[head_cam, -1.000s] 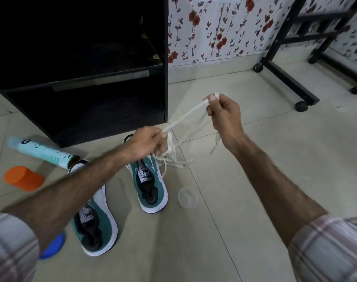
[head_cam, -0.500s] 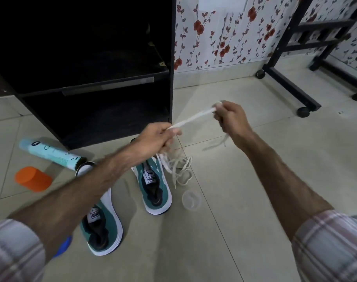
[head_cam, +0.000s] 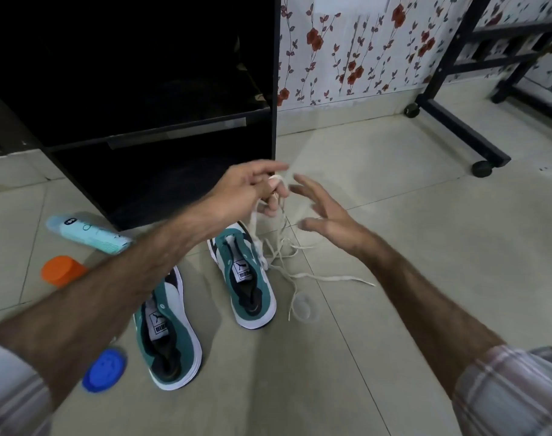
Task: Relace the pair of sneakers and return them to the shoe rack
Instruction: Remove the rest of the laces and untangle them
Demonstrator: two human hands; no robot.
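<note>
R hand (head_cam: 328, 215) let go of lace (head_cam: 281, 247), fingers spread | lace end dropped to floor | L hand (head_cam: 249, 190) keeps hold

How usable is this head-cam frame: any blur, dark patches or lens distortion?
Head view: the right hand is motion-blurred, fingers spread; the left hand, holding the white lace, is sharper. The black shoe rack interior is too dark to read. Wide-angle bending shows at the edges. Both sneakers are evenly lit, without glare.
</note>
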